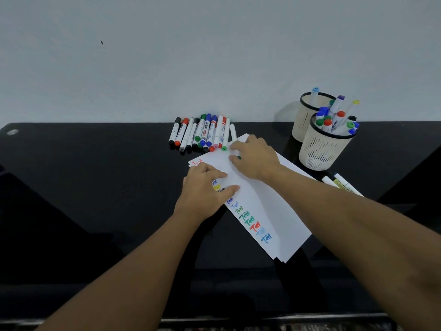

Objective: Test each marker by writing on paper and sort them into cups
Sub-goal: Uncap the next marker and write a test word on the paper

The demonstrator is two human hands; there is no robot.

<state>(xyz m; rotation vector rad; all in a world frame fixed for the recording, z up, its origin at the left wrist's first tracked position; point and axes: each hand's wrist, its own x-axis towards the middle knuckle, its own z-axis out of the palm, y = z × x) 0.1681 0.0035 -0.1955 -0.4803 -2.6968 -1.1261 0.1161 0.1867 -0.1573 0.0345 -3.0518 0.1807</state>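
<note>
Two mesh cups [319, 149] at the table's right already hold tested markers, and the paper [269, 211] carries a column of coloured "Test" marks. About a dozen markers in a row [200, 133] beyond the sheet are judged untested, so roughly half the work remains. Left hand [205, 189] presses the paper with spread fingers; right hand [255, 158] curls round a white marker [233, 133] at the sheet's far corner.

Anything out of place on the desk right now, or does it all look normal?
Mostly tidy. The paper stack lies askew, fanned at its corners. Two markers lie loose on the desk beside the near cup, apart from the row at the wall. Nothing looks spilled or damaged.
</note>
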